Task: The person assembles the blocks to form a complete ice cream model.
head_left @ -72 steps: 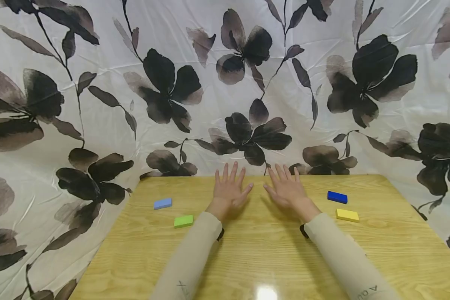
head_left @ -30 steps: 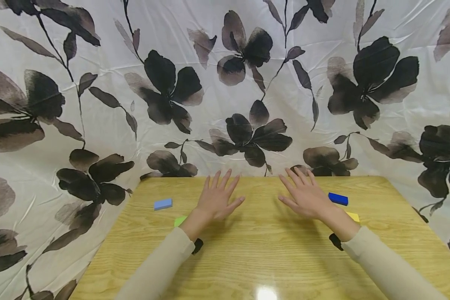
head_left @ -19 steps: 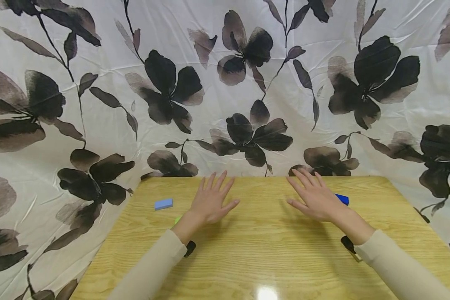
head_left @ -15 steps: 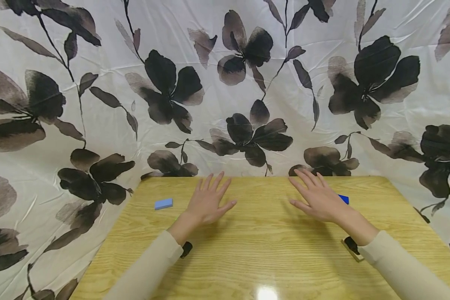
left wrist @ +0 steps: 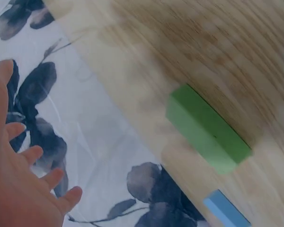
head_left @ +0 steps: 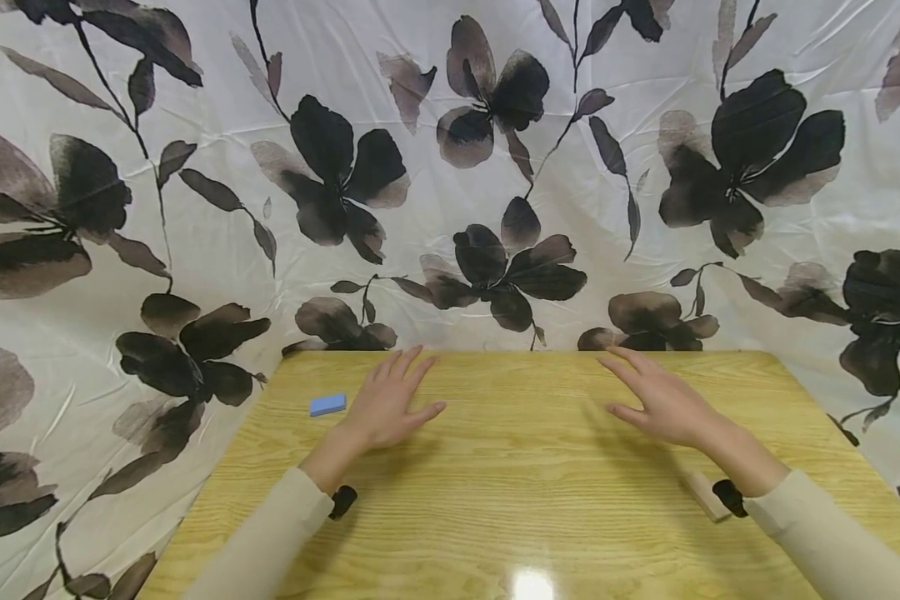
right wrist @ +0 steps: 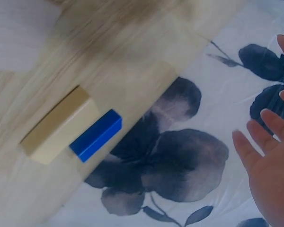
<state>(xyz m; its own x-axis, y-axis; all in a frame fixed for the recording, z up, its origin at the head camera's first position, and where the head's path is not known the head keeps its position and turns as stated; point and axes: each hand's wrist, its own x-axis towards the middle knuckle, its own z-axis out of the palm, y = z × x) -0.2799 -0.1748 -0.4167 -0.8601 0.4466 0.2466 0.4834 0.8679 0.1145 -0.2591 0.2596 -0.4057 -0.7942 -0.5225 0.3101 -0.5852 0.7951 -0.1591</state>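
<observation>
floral cloth (head_left: 435, 192) backs a wood-grain table (head_left: 525, 508). left hand (head_left: 381, 407) and right hand (head_left: 667, 404) hover, fingers spread; light-blue block (head_left: 327, 405) and green block (left wrist: 208, 130) lie near the left, blue block (right wrist: 96, 135) and yellow block (right wrist: 60, 125) near the right.

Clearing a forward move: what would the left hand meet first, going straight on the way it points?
Most likely the floral cloth beyond the far edge of the table, though depth is hard to judge. The light blue block lies left of the left hand, off its line.

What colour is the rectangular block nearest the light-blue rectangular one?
The rectangular block is green; the left wrist view shows it best.
</observation>
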